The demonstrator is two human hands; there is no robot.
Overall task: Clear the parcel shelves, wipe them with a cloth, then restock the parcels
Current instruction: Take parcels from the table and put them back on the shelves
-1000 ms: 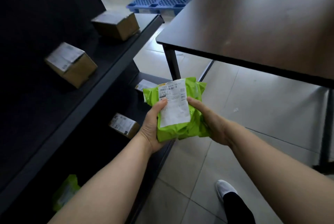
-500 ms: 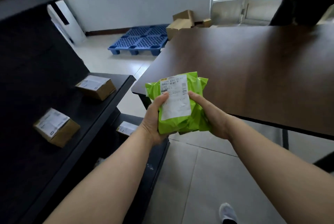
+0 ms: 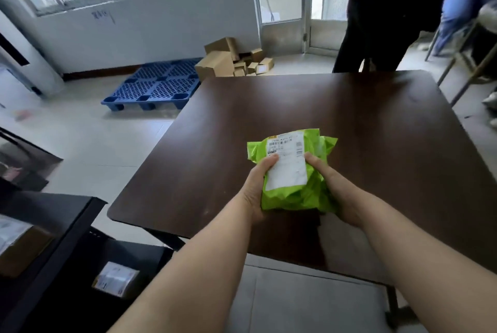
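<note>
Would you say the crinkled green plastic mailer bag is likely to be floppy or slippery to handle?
The green plastic mailer bag is probably soft and floppy: its film wrinkles between the left hand and right hand. Its glossy skin may slide on the smooth brown table.

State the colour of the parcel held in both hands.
Bright green parcel, white label; head view.

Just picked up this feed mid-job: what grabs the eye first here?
The bright green parcel stands out, gripped at its sides by the left hand and right hand over the near part of the dark brown table. Beyond the table's left, a blue pallet lies on the floor, with a heap of cardboard boxes beside it.
</note>
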